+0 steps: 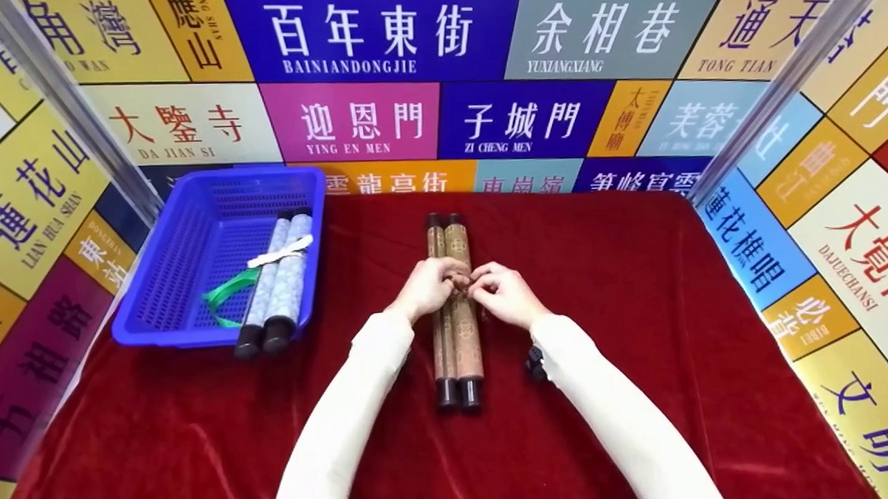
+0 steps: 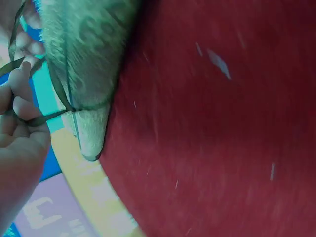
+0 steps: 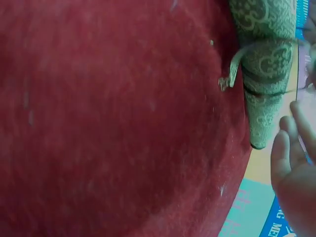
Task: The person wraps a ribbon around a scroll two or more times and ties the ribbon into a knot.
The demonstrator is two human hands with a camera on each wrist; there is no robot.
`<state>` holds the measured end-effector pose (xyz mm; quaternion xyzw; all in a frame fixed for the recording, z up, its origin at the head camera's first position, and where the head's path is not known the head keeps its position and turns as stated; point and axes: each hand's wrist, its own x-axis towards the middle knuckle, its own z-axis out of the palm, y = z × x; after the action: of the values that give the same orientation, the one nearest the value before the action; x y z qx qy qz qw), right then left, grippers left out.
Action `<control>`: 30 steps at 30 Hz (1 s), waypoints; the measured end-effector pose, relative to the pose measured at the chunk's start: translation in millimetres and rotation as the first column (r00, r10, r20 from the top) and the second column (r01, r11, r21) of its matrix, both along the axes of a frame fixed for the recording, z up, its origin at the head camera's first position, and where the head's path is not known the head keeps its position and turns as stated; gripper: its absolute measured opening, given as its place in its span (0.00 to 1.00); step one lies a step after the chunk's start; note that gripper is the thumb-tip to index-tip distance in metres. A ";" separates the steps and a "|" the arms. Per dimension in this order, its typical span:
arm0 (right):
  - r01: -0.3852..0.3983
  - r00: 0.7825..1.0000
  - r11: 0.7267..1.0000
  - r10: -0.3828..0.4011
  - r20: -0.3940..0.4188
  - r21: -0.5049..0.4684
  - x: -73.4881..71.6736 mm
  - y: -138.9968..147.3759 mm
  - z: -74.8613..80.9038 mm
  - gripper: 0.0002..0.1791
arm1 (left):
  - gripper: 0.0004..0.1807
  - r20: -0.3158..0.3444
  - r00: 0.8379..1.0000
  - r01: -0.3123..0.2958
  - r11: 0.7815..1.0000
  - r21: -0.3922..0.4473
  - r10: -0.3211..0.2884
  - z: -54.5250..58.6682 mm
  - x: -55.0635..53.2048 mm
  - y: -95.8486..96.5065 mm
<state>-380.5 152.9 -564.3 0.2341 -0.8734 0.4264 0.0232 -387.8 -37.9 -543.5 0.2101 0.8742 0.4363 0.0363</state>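
Observation:
A patterned brown scroll (image 1: 464, 330), rolled from both sides into two rolls with dark end knobs, lies lengthwise on the red cloth. A thin dark ribbon (image 2: 52, 117) goes round its middle. My left hand (image 1: 432, 288) is over the left roll and pinches the ribbon between thumb and fingers. From the right side my right hand (image 1: 506, 293) meets it, fingertips together at the ribbon. In the right wrist view a loose ribbon end (image 3: 234, 69) hangs over the scroll's side. The fingertips of the right hand are partly cut off there.
At the left stands a blue plastic basket (image 1: 140, 330). A pale blue scroll (image 1: 286, 284) with black knobs, bound by a white band (image 1: 280, 252), leans over its front rim. Inside lies a green ribbon (image 1: 227, 290). Printed sign panels (image 1: 351, 123) stand behind and at both sides.

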 end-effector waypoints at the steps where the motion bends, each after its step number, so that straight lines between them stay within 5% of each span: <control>1: 0.032 0.999 0.999 -0.032 -0.003 0.001 -0.3 -1.3 -0.9 0.07 | 0.18 -0.062 0.998 0.017 0.999 -0.052 -0.020 0.3 0.3 -0.9; 5: 0.133 0.990 0.991 -0.132 0.041 -0.028 -1.7 -8.5 -3.1 0.06 | 0.19 -0.239 0.964 0.066 0.978 -0.198 -0.113 0.1 2.2 -4.9; 8: 0.127 0.987 0.989 -0.119 0.105 -0.072 -3.1 -12.9 -4.3 0.10 | 0.19 -0.322 0.931 0.073 0.952 -0.296 -0.172 0.0 4.0 -7.9; 10: 0.088 0.988 0.993 -0.077 0.137 -0.080 -4.0 -14.6 -3.8 0.13 | 0.16 -0.396 0.893 0.049 0.918 -0.393 -0.217 -0.4 5.7 -8.4; 13: 0.032 0.990 0.997 -0.021 0.139 -0.077 -5.0 -15.7 -2.2 0.17 | 0.10 -0.515 0.813 -0.030 0.864 -0.502 -0.271 -3.3 8.0 -8.0; 15: 0.011 0.990 0.997 0.000 0.142 -0.074 -5.6 -17.0 -1.0 0.19 | 0.10 -0.576 0.765 -0.081 0.845 -0.529 -0.287 -6.2 9.2 -8.0; 17: 0.003 0.991 0.997 0.008 0.135 -0.081 -5.9 -18.0 -0.1 0.20 | 0.11 -0.604 0.742 -0.083 0.855 -0.513 -0.291 -8.9 9.4 -8.5; 21: 0.033 0.992 0.996 -0.024 0.122 -0.079 -6.3 -20.5 0.6 0.17 | 0.15 -0.591 0.753 0.004 0.901 -0.434 -0.288 -10.8 9.8 -10.1; 25: 0.074 0.993 0.997 -0.070 0.096 -0.036 -7.5 -21.9 0.5 0.12 | 0.15 -0.583 0.766 0.038 0.924 -0.381 -0.272 -10.4 10.4 -10.4; 30: 0.130 0.987 0.991 -0.130 0.090 0.006 -6.6 -20.6 1.1 0.09 | 0.22 -0.541 0.818 0.016 0.948 -0.319 -0.196 -11.8 10.5 -12.8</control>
<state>-387.1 132.3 -563.2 0.1572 -0.8870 0.4341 0.0115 -377.3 -50.7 -555.3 0.3708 0.8879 0.2139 -0.1684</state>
